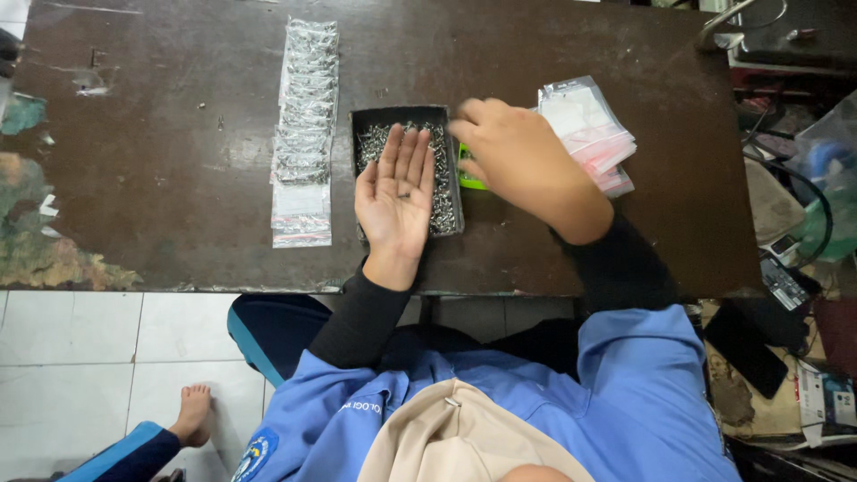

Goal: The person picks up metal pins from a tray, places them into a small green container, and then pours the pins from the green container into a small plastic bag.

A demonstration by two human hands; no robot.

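My left hand (396, 192) lies palm up and flat over a small dark tray (368, 118) filled with several small silver screws (373, 141); a few screws seem to rest on the palm. My right hand (513, 156) hovers palm down at the tray's right edge, fingers curled toward the screws. It covers most of a bright green object (468, 178) beside the tray. What the right fingers hold is hidden.
A long row of small clear bags filled with screws (305, 116) lies left of the tray on the dark worn table (178, 134). A stack of unfilled clear zip bags (591, 132) sits to the right. Cluttered shelving and a calculator (784, 281) are at far right.
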